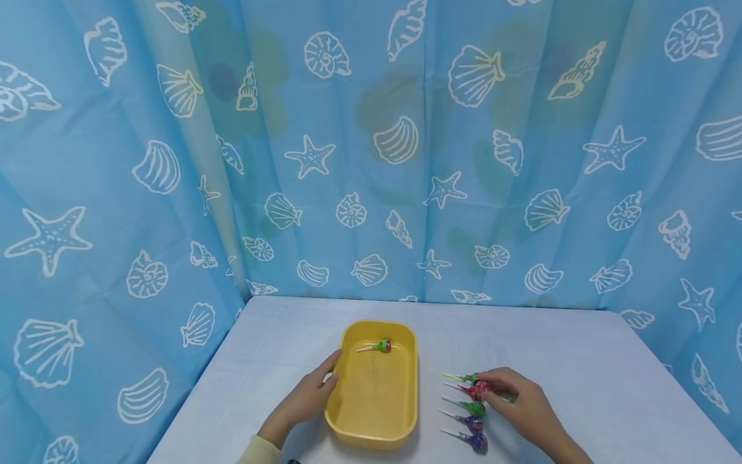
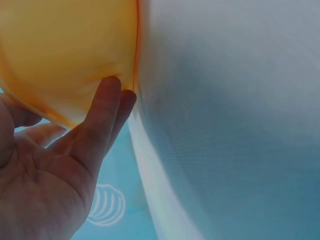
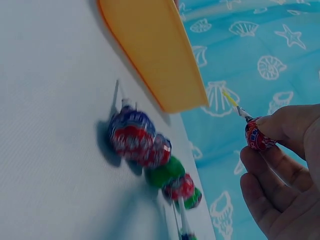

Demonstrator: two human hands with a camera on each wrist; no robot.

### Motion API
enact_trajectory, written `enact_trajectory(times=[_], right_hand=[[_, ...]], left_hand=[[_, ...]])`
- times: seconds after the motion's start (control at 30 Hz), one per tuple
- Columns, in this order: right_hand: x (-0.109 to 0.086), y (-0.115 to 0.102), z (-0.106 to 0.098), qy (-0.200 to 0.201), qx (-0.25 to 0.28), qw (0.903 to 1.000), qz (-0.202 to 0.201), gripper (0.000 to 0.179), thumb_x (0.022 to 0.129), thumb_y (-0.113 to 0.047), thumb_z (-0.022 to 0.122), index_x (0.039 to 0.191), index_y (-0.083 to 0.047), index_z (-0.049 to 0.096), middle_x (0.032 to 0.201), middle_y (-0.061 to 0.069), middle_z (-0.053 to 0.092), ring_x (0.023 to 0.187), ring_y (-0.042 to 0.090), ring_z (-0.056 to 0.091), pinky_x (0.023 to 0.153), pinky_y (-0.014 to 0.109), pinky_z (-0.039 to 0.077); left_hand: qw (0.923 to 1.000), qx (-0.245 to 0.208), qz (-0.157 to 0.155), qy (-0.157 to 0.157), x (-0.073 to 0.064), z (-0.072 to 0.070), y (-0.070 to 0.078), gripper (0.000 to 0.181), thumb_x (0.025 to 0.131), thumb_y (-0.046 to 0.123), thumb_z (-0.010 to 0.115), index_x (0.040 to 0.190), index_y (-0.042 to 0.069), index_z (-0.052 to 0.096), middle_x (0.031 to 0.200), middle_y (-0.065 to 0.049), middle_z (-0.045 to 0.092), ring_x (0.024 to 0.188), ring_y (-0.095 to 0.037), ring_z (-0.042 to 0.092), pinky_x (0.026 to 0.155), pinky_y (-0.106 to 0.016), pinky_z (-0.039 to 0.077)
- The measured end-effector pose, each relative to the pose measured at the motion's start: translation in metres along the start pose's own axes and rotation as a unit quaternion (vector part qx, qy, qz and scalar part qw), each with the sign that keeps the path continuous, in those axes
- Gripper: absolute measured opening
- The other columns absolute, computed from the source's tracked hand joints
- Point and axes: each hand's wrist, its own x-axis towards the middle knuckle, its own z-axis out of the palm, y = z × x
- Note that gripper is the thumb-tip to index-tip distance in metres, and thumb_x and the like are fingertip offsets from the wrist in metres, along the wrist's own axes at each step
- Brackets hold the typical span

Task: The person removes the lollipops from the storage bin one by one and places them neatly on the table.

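Note:
My left hand (image 1: pixel 310 396) is at the left side of a yellow tray (image 1: pixel 328 412). In the left wrist view, its nearly straight fingers (image 2: pixel 102 102) touch the tray's outer wall (image 2: pixel 65 55). One lollipop (image 1: pixel 382 346) with a green and red wrapper lies inside, near the far end. My right hand (image 1: pixel 518 399) pinches a lollipop (image 3: pixel 256 135) by its dark red and blue head between thumb and fingers; its yellow stick points away. By that hand, a row of lollipops holds a red one (image 1: pixel 476 389), a green one (image 1: pixel 475 408) and purple ones (image 1: pixel 478 442), sticks pointing left.
Partly under the right hand shows a green wrapper (image 1: pixel 509 399). A white cloth (image 1: pixel 290 335) covers the table. Blue curtains (image 1: pixel 359 174) with white shell prints hang behind it and along the sides. A small dark object (image 1: pixel 294 461) is at the bottom edge, near the left sleeve.

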Motion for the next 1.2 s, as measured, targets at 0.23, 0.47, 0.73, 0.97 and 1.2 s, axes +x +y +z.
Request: enact_trajectory(times=[0.23, 0.47, 0.73, 0.97, 1.2], right_hand=[[-0.010, 0.009, -0.011, -0.004, -0.033, 0.9988, 0.035, 0.025, 0.090, -0.013, 0.079, 0.114, -0.008, 0.074, 0.107, -0.002, 0.072, 0.093, 0.010, 0.071, 0.079, 0.022, 0.059], [-0.016, 0.022, -0.016, -0.023, -0.057, 0.9954, 0.073, 0.025, 0.089, -0.010, 0.078, 0.113, -0.006, 0.074, 0.102, -0.001, 0.071, 0.089, 0.011, 0.070, 0.080, 0.031, 0.061], [-0.026, 0.033, -0.021, -0.052, -0.074, 0.9891, 0.116, 0.026, 0.088, -0.010, 0.078, 0.113, -0.004, 0.073, 0.106, 0.002, 0.071, 0.093, 0.019, 0.070, 0.085, 0.042, 0.060], [-0.033, 0.043, -0.024, -0.078, -0.079, 0.9846, 0.135, 0.027, 0.085, -0.006, 0.078, 0.111, -0.006, 0.074, 0.105, 0.002, 0.071, 0.095, 0.020, 0.069, 0.086, 0.042, 0.060], [-0.036, 0.053, -0.021, -0.102, -0.112, 0.9766, 0.152, 0.025, 0.086, -0.008, 0.079, 0.110, -0.005, 0.074, 0.101, 0.000, 0.070, 0.091, 0.020, 0.067, 0.083, 0.046, 0.060]], left_hand=[[0.9999, 0.004, -0.012, 0.005, 0.002, -0.001, 0.001, 0.053, 0.109, 0.020, 0.042, 0.160, 0.010, 0.031, 0.158, -0.019, 0.039, 0.144, -0.042, 0.036, 0.115, -0.064, 0.030], [0.9998, 0.009, -0.008, 0.013, 0.001, -0.003, 0.003, 0.053, 0.109, 0.019, 0.044, 0.160, 0.009, 0.032, 0.156, -0.020, 0.041, 0.143, -0.043, 0.037, 0.115, -0.063, 0.030], [0.9998, 0.004, -0.013, 0.011, 0.000, -0.001, 0.005, 0.053, 0.108, 0.018, 0.044, 0.159, 0.008, 0.032, 0.156, -0.021, 0.042, 0.143, -0.044, 0.037, 0.114, -0.064, 0.030], [0.9999, 0.008, -0.011, 0.009, 0.000, 0.000, 0.004, 0.053, 0.109, 0.018, 0.044, 0.159, 0.008, 0.032, 0.157, -0.020, 0.040, 0.144, -0.043, 0.036, 0.115, -0.064, 0.029], [1.0000, 0.003, -0.006, 0.002, 0.000, 0.001, 0.001, 0.053, 0.109, 0.018, 0.044, 0.159, 0.008, 0.032, 0.158, -0.020, 0.039, 0.144, -0.043, 0.036, 0.115, -0.063, 0.029]])
